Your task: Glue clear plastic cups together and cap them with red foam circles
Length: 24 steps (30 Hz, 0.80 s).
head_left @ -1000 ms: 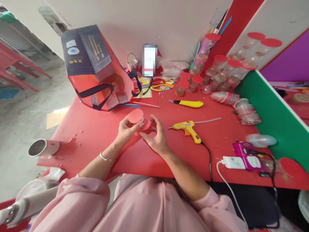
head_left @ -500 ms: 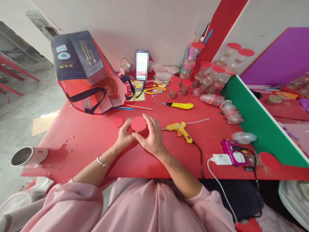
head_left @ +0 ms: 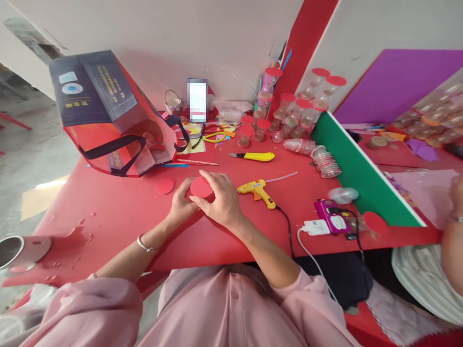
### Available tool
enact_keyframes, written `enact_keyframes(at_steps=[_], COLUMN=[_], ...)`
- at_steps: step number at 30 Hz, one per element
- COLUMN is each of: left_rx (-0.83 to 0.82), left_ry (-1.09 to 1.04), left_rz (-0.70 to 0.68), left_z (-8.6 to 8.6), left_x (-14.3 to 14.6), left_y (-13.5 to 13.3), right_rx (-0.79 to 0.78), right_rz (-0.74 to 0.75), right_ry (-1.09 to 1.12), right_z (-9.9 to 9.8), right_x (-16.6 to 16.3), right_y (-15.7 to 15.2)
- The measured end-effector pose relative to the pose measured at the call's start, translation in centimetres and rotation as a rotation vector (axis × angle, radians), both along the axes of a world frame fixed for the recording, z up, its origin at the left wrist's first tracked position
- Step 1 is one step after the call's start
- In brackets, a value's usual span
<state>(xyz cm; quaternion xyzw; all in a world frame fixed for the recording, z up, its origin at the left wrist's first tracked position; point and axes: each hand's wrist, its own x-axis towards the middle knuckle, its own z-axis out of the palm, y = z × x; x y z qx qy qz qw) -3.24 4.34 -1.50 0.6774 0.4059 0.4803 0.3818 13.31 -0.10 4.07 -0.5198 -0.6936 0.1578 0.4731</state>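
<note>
My left hand (head_left: 182, 201) and my right hand (head_left: 220, 200) are both closed round a small cup topped with a red paper disc (head_left: 201, 187), which stands upside down on the red table (head_left: 119, 212). My right fingers press on the disc's right rim; my left fingers grip its left side. A loose red disc (head_left: 165, 186) lies on the table just left of my left hand. A yellow glue gun (head_left: 257, 190) lies right of my right hand.
A red and navy bag (head_left: 104, 115) lies on its side at the back left. A yellow utility knife (head_left: 253, 156), stacks of clear cups with red lids (head_left: 289, 113), a green board (head_left: 356, 166), a charger (head_left: 315, 227) and a steel cup (head_left: 21, 250) surround me. Another person's arm (head_left: 452, 241) is at the right.
I turned the cup over and set it down with the red disc on top; both hands now press on it. The view swung right, bringing a co-worker's arm into sight.
</note>
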Motion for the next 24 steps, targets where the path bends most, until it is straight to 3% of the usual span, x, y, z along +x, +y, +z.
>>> enact_keyframes(at_steps=[6,12,19,24], left_rx=[0.036,0.085,-0.025,-0.103], left_ry=[0.058,-0.034,-0.108,-0.155], left_rz=[-0.126,-0.259,-0.125,-0.091], left_z=[1.3,2.1,2.1,0.0], left_x=[2.0,6.6,13.9,17.6], left_y=[2.0,6.1,13.0,16.8], right_rx=[0.028,0.069,0.160,0.110], right_rz=[-0.070,-0.237,-0.483,-0.540], right_ry=[-0.060,-0.010,-0.041,-0.061], right_z=[2.1,5.2,6.4,5.2], right_x=[3.2,8.3,19.3,25.5], right_y=[0.9,3.4,12.5,18.9])
